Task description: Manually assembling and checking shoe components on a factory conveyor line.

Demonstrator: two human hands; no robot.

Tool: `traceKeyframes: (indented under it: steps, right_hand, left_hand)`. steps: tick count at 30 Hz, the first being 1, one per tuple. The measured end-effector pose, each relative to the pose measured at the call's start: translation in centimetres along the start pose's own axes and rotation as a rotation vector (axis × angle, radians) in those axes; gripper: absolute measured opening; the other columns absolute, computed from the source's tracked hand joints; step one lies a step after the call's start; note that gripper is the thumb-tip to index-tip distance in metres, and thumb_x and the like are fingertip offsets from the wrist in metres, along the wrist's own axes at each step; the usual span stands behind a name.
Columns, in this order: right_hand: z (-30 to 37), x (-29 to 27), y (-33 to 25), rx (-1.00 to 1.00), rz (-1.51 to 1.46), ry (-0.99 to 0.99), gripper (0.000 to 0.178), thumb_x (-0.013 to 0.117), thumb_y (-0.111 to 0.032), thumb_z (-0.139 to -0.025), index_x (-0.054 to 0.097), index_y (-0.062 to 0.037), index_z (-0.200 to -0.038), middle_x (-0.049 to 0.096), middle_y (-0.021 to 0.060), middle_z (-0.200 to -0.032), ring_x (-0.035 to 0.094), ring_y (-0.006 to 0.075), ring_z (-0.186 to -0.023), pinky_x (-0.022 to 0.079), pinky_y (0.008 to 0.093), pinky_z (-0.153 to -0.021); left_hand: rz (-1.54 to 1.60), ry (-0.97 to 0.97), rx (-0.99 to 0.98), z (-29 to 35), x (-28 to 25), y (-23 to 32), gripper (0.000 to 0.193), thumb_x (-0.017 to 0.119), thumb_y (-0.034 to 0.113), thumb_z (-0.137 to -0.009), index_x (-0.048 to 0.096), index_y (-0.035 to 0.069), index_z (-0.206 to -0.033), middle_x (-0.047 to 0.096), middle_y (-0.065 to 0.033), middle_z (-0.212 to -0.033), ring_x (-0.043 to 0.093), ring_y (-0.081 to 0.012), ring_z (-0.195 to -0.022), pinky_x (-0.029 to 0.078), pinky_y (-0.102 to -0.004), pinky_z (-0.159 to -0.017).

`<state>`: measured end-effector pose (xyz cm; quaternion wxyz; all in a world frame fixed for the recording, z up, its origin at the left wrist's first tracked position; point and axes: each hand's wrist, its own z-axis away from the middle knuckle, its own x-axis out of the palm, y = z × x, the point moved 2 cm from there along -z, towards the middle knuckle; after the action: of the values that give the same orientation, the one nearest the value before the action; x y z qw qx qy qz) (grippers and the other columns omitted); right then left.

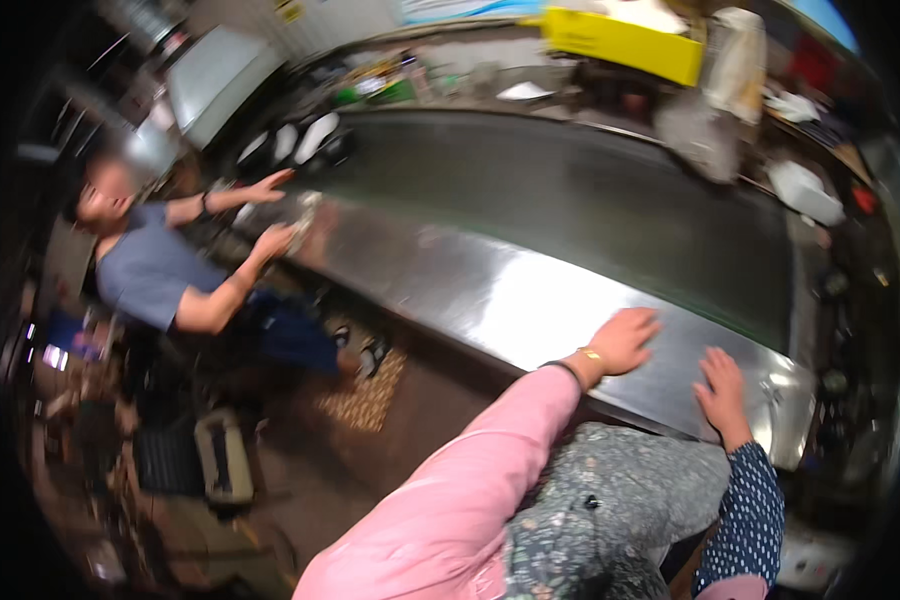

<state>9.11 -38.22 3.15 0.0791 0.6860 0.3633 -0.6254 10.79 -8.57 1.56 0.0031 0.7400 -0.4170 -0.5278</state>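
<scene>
Nearest the camera: pink sleeve (470,490) of the person's left arm, coming up from the lower edge, with a grey patterned garment (610,500) beside it and a dark dotted sleeve (755,500) on the right arm.
Left hand: left hand (625,340) lies flat, palm down, fingers spread and open on the steel counter ledge (490,290); it grips nothing. A gold bracelet (590,353) and a dark band sit at the wrist.
Right hand: right hand (722,390) also rests flat and open on the same ledge, fingers pointing away — nothing in its grasp.
Where the ledge lies: directly under both palms, running as a shiny strip from the lower right up toward the upper left.
Griddle: one broad dark griddle plate (570,190) lies just beyond the ledge, past both hands' fingertips.
Other person: one co-worker in a blue-grey shirt (150,275) sits at the far left end, both hands raised to the counter; one co-worker's hand (270,242) seems to touch a pale cloth (305,215), though blur makes the grip hard to judge.
Far side: one yellow box (620,40) and pale bags (735,60) stand beyond the griddle — details are too blurred to tell.
Count: two own hands, two co-worker's hands, one ledge, one griddle.
Floor: one patterned mat (365,395) lies below the counter.
</scene>
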Motion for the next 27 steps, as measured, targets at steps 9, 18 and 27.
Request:
traceKeyframes:
  steps: [9, 18, 27]
  right_hand:
    - [12.0, -11.6, -0.2, 0.590, -0.867, 0.331, 0.047, 0.067, -0.021, -0.094, 0.056, -0.0032, -0.137, 0.062, 0.0173, -0.134, 0.063, 0.0259, -0.117, 0.050, 0.0357, -0.097]
    - [20.2, -3.9, -12.4, 0.834, -0.167, 0.842, 0.052, 0.050, -0.019, -0.096, 0.043, 0.0077, -0.140, 0.037, 0.0246, -0.152, 0.035, 0.0412, -0.141, 0.026, 0.0491, -0.117]
    - [20.5, -0.8, -10.4, 0.724, -0.178, 0.709, 0.050, 0.042, -0.024, -0.101, 0.043, 0.0058, -0.141, 0.037, 0.0228, -0.152, 0.036, 0.0385, -0.140, 0.026, 0.0488, -0.117]
  left_hand:
    - [-0.165, -0.208, -0.038, 1.2, 0.1, 0.3, 0.054, 0.067, 0.019, -0.082, 0.057, -0.001, -0.131, 0.049, -0.0290, -0.137, 0.048, -0.0455, -0.125, 0.039, -0.0504, -0.106]
    - [-0.068, -0.213, 0.040, -1.1, 0.7, 1.9, 0.053, 0.062, 0.026, -0.087, 0.053, 0.001, -0.133, 0.049, -0.0225, -0.136, 0.047, -0.0396, -0.126, 0.038, -0.0469, -0.108]
    - [-0.101, -0.147, -0.029, 0.8, -0.2, 0.1, 0.053, 0.058, 0.028, -0.090, 0.051, 0.001, -0.136, 0.047, -0.0222, -0.142, 0.044, -0.0380, -0.131, 0.036, -0.0476, -0.110]
